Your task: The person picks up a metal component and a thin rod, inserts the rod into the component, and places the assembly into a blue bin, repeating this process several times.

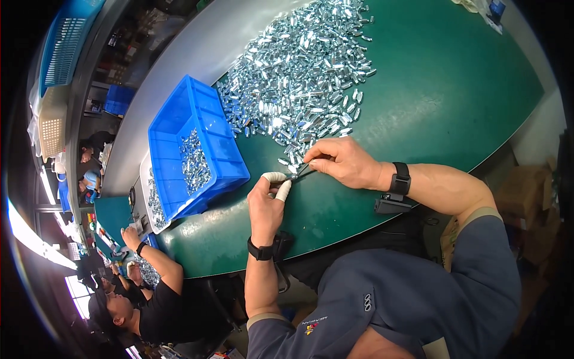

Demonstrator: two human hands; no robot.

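Observation:
My left hand (267,203) has white covers on its thumb and a finger, and it pinches a small silvery metal part (292,177) between the covered tips. Close beside it, my right hand (345,163) is closed on a thin dark tool (303,170), whose end reaches to the part. The fingers partly hide both, so the tool's exact kind is unclear. Just beyond my hands spreads a large heap of small shiny metal parts (299,84), with a few loose ones nearest my fingertips.
A blue plastic bin (222,149) with more metal parts stands to the left on the green tabletop (412,113). A white tray (159,224) of parts sits beside it. Farther left, a co-worker in black (158,317) works at the table. A plastic bag (487,13) lies far right.

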